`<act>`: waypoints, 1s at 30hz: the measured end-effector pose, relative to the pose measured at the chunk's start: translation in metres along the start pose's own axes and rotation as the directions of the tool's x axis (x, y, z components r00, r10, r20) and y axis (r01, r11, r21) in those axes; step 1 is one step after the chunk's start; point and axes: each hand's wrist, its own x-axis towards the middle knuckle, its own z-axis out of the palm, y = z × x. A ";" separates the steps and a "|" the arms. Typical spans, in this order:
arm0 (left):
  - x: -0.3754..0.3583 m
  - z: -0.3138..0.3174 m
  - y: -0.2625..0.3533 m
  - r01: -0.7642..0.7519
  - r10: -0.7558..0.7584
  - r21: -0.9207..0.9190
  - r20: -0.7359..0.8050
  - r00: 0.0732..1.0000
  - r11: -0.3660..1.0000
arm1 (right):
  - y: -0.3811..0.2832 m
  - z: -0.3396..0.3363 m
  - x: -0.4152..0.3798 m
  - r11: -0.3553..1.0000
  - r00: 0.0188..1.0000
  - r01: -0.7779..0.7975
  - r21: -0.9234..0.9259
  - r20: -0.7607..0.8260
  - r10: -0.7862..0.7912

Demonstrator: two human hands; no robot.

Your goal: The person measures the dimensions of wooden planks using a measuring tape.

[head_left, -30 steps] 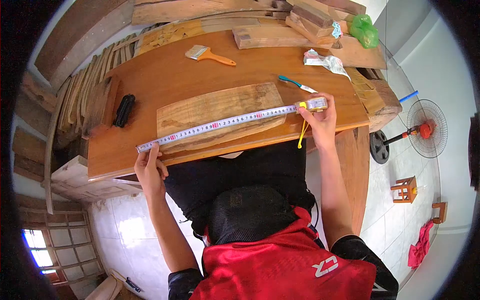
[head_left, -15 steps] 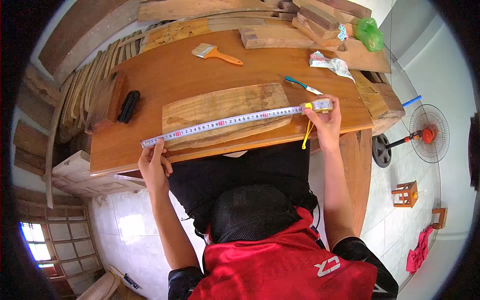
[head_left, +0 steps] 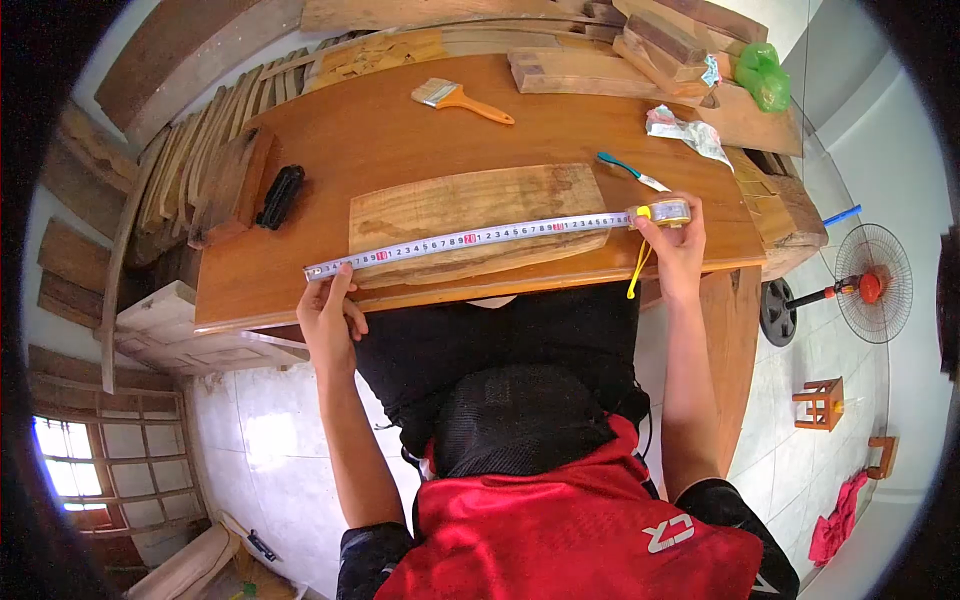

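Observation:
A pale wooden board [head_left: 480,195] lies flat near the table's front edge. Across it stretches a white tape measure [head_left: 430,245], pulled out past both ends of the board. My left hand [head_left: 330,315] grips the tape close to its free end, left of the board, with the fingers closed. Beyond the board's right end, my right hand [head_left: 675,245] is closed round the tape's case [head_left: 664,212], and a yellow strap [head_left: 637,272] hangs below it.
On the brown table [head_left: 350,110] lie a paintbrush [head_left: 462,100], a black object [head_left: 280,196], a toothbrush [head_left: 632,171] and a crumpled wrapper [head_left: 688,132]. Wood pieces [head_left: 600,73] and a green bag [head_left: 762,76] sit at the back right. A fan [head_left: 868,288] stands to the right.
The whole view has shifted, so the table and both hands appear farther right. Both hands still hold the tape across the board, with no clear change in grip.

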 end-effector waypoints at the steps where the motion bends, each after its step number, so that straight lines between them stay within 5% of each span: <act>1: 0.000 0.000 0.000 0.003 -0.003 -0.004 0.000 1.000 1.000 | 0.000 0.000 0.000 1.000 1.000 -0.003 -0.004 -0.002 0.003; 30: 0.001 -0.006 0.004 0.050 -0.053 0.054 0.073 0.996 0.997 | 0.005 -0.003 0.001 0.998 1.000 0.005 -0.061 -0.018 -0.006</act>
